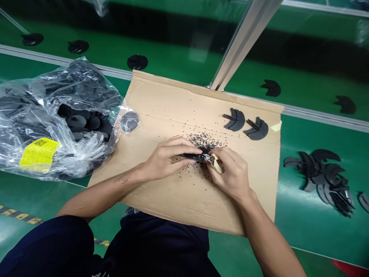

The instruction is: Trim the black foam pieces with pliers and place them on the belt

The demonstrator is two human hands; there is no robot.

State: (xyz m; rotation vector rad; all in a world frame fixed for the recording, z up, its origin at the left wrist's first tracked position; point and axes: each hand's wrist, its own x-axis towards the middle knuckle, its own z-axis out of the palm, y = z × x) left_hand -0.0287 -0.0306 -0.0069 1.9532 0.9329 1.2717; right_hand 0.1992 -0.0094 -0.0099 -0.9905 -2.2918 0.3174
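My left hand (173, 156) pinches a dark plastic part (192, 156) between thumb and fingers, above a cardboard sheet (161, 200). Closed around pale-handled cutting pliers (216, 164) is my right hand (232, 171); their metal jaws meet the right end of the part. Beneath and behind the jaws lies a scatter of tiny black bits (203, 140), thickest just beyond my fingers. Two black curved parts with thin stems, one nearer the middle (235, 120) and one to its right (257, 129), rest on the cardboard's far right. A round dark disc (129, 121) sits at its left edge under clear plastic.
A clear plastic bag (86, 154) of dark discs, with a yellow label (39, 154), stands at left. On the green table to the right is a pile of black curved parts (323, 173). A metal post (245, 42) rises behind the cardboard.
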